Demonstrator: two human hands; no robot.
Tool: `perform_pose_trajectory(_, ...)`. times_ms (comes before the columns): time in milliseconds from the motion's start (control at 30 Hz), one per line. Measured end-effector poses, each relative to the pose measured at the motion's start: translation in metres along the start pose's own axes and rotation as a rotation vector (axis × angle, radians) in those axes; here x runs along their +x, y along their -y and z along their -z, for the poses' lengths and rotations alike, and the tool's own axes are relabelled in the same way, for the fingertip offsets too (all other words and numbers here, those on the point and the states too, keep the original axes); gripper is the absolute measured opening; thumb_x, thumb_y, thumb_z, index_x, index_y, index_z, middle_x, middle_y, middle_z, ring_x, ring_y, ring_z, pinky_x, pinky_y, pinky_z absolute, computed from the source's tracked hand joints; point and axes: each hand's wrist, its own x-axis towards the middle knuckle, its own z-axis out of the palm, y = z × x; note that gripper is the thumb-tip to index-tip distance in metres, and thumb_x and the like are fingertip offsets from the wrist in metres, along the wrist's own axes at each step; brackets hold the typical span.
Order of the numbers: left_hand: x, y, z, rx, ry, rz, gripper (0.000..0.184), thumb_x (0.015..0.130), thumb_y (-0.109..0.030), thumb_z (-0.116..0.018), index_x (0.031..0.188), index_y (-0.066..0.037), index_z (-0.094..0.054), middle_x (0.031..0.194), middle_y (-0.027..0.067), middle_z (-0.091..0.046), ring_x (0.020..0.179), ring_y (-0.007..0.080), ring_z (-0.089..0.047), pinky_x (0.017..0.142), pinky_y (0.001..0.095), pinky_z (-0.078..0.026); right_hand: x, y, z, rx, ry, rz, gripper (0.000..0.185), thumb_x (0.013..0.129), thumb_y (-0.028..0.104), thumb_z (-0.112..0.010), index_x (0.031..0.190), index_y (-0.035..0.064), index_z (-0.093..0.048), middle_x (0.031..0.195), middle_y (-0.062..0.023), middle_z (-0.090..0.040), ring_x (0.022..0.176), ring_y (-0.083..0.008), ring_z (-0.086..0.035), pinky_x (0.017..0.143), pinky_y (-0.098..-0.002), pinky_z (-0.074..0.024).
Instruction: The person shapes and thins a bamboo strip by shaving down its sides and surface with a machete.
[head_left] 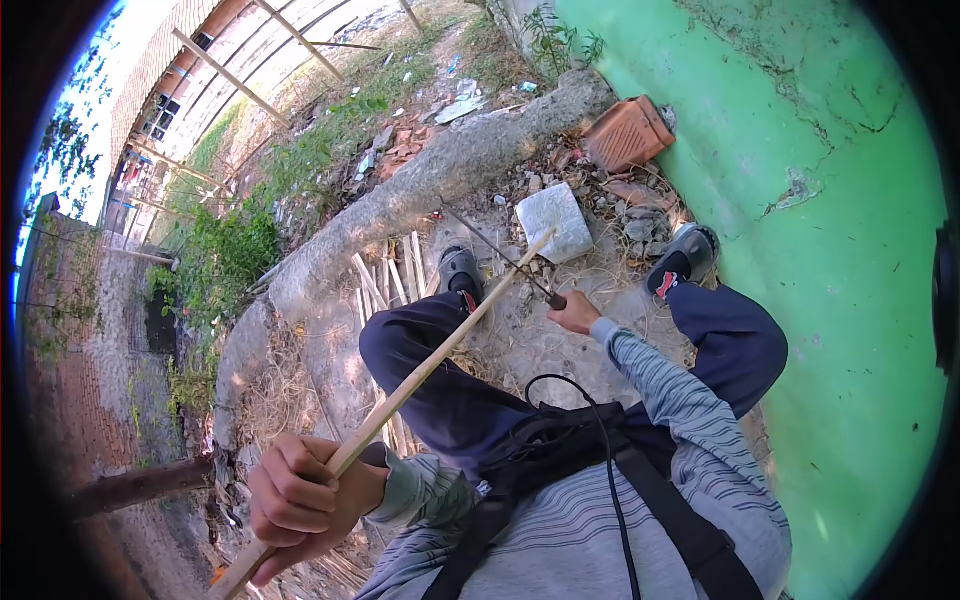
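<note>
A long pale wooden stick (420,375) runs diagonally from the lower left up to the middle of the view. My left hand (300,500) is wrapped round its lower part. My right hand (575,313) is closed on the dark handle of a long, thin metal tool (500,250), whose blade points up and left. The stick's upper end crosses the tool; whether they touch I cannot tell. Just beyond that end lies a whitish block (555,222) on the ground between my feet.
Split wooden strips (395,270) lie by my left shoe (460,275). A low concrete ridge (400,200) curves ahead. An orange hollow brick (628,135) and rubble (645,225) sit against the green wall (830,300). A black cable (605,430) hangs over my lap.
</note>
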Motion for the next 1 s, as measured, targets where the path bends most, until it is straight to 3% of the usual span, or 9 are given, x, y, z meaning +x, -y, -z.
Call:
perform_pose_trajectory(133, -0.005, -0.001, -0.002, 0.032, -0.016, -0.005, 0.067, 0.095, -0.065, -0.053, 0.051, -0.020, -0.032, 0.041, -0.0084, -0.032, 0.038, 0.0047, -0.028, 0.043, 0.0228, -0.018, -0.002, 0.048, 0.021, -0.002, -0.015, -0.110, 0.030, 0.077, 0.024, -0.071, 0.073, -0.0041, -0.062, 0.065, -0.0185, -0.062, 0.063, -0.0281, -0.063, 0.064, -0.0421, -0.0493)
perform_pose_trajectory(333, 0.003, 0.005, -0.001, -0.009, 0.032, -0.004, 0.065, 0.096, -0.063, -0.054, 0.051, -0.020, -0.035, 0.041, -0.0085, -0.034, 0.036, 0.0043, -0.030, 0.041, 0.0209, -0.017, -0.015, 0.052, 0.008, 0.016, 0.103, 0.268, 0.031, 0.076, 0.023, -0.071, 0.069, -0.0052, -0.061, 0.057, -0.0155, -0.056, 0.054, -0.0215, -0.055, 0.056, -0.0399, -0.0434)
perform_pose_trajectory(400, 0.002, 0.002, 0.002, -0.015, 0.025, 0.002, 0.065, 0.096, -0.063, -0.054, 0.051, -0.020, -0.035, 0.041, -0.0083, -0.035, 0.036, 0.0043, -0.030, 0.041, 0.0211, -0.018, 0.017, -0.048, -0.009, -0.060, -0.186, -0.133, 0.026, 0.076, 0.019, -0.071, 0.069, -0.0043, -0.061, 0.056, -0.0154, -0.056, 0.055, -0.0222, -0.058, 0.056, -0.0404, -0.0448)
perform_pose_trajectory(467, 0.002, 0.000, 0.000, -0.024, 0.029, -0.001, 0.066, 0.096, -0.063, -0.053, 0.051, -0.020, -0.035, 0.041, -0.0081, -0.035, 0.036, 0.0043, -0.030, 0.041, 0.0213, -0.018, 0.033, -0.108, -0.005, -0.120, -0.194, -0.167, 0.025, 0.077, 0.018, -0.070, 0.069, -0.0034, -0.061, 0.055, -0.0135, -0.056, 0.053, -0.0213, -0.058, 0.053, -0.0394, -0.0450)
perform_pose_trajectory(533, -0.003, 0.000, -0.011, -0.020, 0.079, 0.014, 0.066, 0.095, -0.065, -0.053, 0.050, -0.020, -0.035, 0.040, -0.0079, -0.036, 0.035, 0.0045, -0.030, 0.041, 0.0214, -0.018, 0.039, -0.113, -0.002, -0.175, -0.193, -0.228, 0.024, 0.078, 0.017, -0.070, 0.069, -0.0026, -0.060, 0.054, -0.0116, -0.055, 0.051, -0.0203, -0.058, 0.050, -0.0385, -0.0452)
perform_pose_trajectory(600, -0.004, 0.001, -0.011, -0.014, 0.044, -0.005, 0.067, 0.095, -0.066, -0.052, 0.050, -0.020, -0.034, 0.040, -0.0081, -0.036, 0.035, 0.0042, -0.030, 0.041, 0.0212, -0.018, 0.036, -0.096, -0.003, 0.221, -0.012, -0.498, 0.028, 0.081, 0.021, -0.069, 0.068, -0.0012, -0.059, 0.057, -0.0092, -0.060, 0.048, -0.0208, -0.060, 0.048, -0.0373, -0.0478)
perform_pose_trajectory(733, -0.001, 0.004, -0.010, -0.038, 0.042, -0.004, 0.067, 0.095, -0.065, -0.053, 0.050, -0.019, -0.035, 0.040, -0.0083, -0.037, 0.035, 0.0033, -0.030, 0.041, 0.0207, -0.017, 0.027, -0.105, -0.009, 0.195, -0.089, -0.431, 0.032, 0.082, 0.024, -0.071, 0.068, -0.0004, -0.056, 0.054, -0.0079, -0.057, 0.042, -0.0185, -0.056, 0.041, -0.0344, -0.0434)
perform_pose_trajectory(833, -0.004, 0.005, -0.019, -0.045, 0.071, -0.036, 0.060, 0.102, -0.040, -0.055, 0.050, -0.019, -0.033, 0.038, -0.0076, -0.041, 0.031, 0.0022, -0.038, 0.036, 0.0188, -0.016, 0.032, -0.119, -0.020, 0.166, -0.134, -0.447, 0.033, 0.082, 0.026, -0.072, 0.068, -0.0003, -0.058, 0.055, -0.0079, -0.058, 0.045, -0.0187, -0.058, 0.044, -0.0354, -0.0457)
perform_pose_trajectory(1000, -0.003, 0.004, -0.012, -0.106, 0.143, -0.040, 0.053, 0.098, -0.020, -0.056, 0.050, -0.018, -0.035, 0.038, -0.0065, -0.042, 0.031, 0.0025, -0.039, 0.036, 0.0190, -0.017, 0.029, -0.117, -0.030, 0.203, -0.147, -0.377, 0.031, 0.080, 0.027, -0.074, 0.069, 0.0015, -0.061, 0.058, -0.0089, -0.060, 0.047, -0.0182, -0.060, 0.047, -0.0365, -0.0469)
